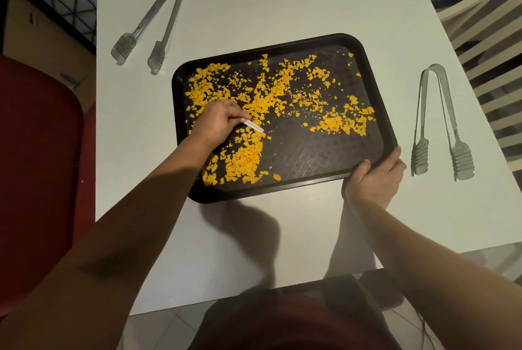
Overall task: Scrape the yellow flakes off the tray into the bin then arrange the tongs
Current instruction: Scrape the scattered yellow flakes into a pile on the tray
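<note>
A dark rectangular tray (316,152) lies on the white table, strewn with yellow flakes (260,101), thickest at its left and near-left side. My left hand (217,121) is over the tray's left part, shut on a small white scraper (254,126) whose tip touches the flakes. My right hand (375,177) grips the tray's near right corner. One pair of clear plastic tongs (149,30) lies on the table at the far left. A second pair of tongs (440,123) lies to the right of the tray.
The white table (282,2) runs from the far edge to my body. A dark red bin or seat (36,169) stands to the table's left. A pale slatted chair (494,47) is at the right, and a dark object sits at the near table edge.
</note>
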`<state>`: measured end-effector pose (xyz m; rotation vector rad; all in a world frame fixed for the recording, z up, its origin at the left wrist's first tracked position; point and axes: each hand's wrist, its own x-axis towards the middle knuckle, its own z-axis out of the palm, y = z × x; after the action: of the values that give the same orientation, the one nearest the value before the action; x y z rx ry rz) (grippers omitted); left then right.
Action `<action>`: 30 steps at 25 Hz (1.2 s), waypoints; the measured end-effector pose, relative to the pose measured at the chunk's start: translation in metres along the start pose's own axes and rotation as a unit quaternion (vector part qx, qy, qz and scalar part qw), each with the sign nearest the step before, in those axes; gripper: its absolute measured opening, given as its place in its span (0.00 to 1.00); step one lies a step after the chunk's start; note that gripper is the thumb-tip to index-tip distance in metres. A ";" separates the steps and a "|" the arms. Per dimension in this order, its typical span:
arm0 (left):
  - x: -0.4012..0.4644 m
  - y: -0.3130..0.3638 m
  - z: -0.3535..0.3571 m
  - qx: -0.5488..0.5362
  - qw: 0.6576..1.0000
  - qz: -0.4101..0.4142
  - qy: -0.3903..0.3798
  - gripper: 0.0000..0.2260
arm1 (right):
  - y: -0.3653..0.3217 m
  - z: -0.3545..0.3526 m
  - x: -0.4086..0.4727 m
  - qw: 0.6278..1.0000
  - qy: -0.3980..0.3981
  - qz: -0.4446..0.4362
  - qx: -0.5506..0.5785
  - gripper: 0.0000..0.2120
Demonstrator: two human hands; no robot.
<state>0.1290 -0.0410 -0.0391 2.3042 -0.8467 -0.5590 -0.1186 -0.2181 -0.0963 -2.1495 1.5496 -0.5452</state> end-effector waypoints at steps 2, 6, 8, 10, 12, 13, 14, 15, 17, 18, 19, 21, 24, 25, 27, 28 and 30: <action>-0.010 -0.009 -0.005 0.052 0.998 0.019 -0.025 0.08 | -0.001 -0.001 0.000 1.000 -0.003 0.003 -0.001 0.31; -0.010 -0.006 -0.002 0.056 0.997 0.028 0.049 0.09 | -0.002 -0.001 0.000 1.000 -0.006 0.005 -0.007 0.31; 0.001 0.005 0.005 0.021 0.997 0.015 0.077 0.09 | -0.002 -0.002 0.000 1.000 -0.006 0.004 -0.008 0.31; 0.008 0.011 0.012 0.011 0.998 0.008 0.062 0.09 | -0.002 -0.002 0.000 1.000 -0.006 0.002 -0.009 0.31; 0.007 0.009 0.014 0.040 0.998 0.012 0.051 0.10 | -0.001 -0.002 0.000 1.000 -0.005 0.001 -0.006 0.31; 0.003 0.005 0.012 0.062 0.997 0.015 0.043 0.10 | -0.001 -0.002 0.000 1.000 -0.005 0.000 -0.007 0.31; -0.003 0.001 0.010 0.080 0.996 0.023 0.029 0.10 | -0.001 -0.002 0.000 1.000 -0.005 -0.001 -0.008 0.31; -0.008 -0.003 0.006 0.096 0.995 0.035 0.010 0.10 | -0.001 -0.002 0.000 1.000 -0.004 -0.002 -0.009 0.31; -0.015 -0.008 -0.003 0.124 0.990 0.056 -0.027 0.09 | -0.001 -0.001 0.000 1.000 -0.003 -0.001 -0.009 0.31; -0.015 -0.007 -0.005 0.128 0.989 0.063 -0.024 0.09 | -0.001 -0.001 0.000 1.000 -0.003 -0.002 -0.010 0.31; -0.012 -0.003 -0.005 0.122 0.990 0.066 -0.003 0.09 | -0.001 -0.001 0.000 1.000 -0.003 -0.002 -0.010 0.31; 0.000 0.009 0.001 0.096 0.992 0.060 0.050 0.09 | -0.001 0.000 0.000 1.000 0.000 0.001 -0.008 0.31; 0.015 0.020 0.014 0.119 0.990 0.051 0.063 0.10 | 0.000 0.000 0.000 1.000 0.003 0.002 -0.007 0.31; 0.018 0.018 0.016 0.139 0.987 0.049 0.059 0.10 | 0.000 0.000 0.000 1.000 0.005 0.001 -0.006 0.31; 0.019 0.014 0.018 0.160 0.985 0.048 0.052 0.10 | 0.000 0.001 0.000 1.000 0.007 0.001 -0.008 0.31; 0.017 0.013 0.018 0.162 0.984 0.054 0.044 0.11 | 0.000 0.001 0.000 1.000 0.007 0.001 -0.010 0.31; 0.012 0.010 0.015 0.162 0.984 0.073 0.011 0.10 | 0.000 0.001 0.000 1.000 0.006 0.000 -0.009 0.31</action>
<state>0.1245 -0.0612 -0.0453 2.5021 -1.1576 -0.3516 -0.1178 -0.2182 -0.0972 -2.1624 1.5664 -0.5473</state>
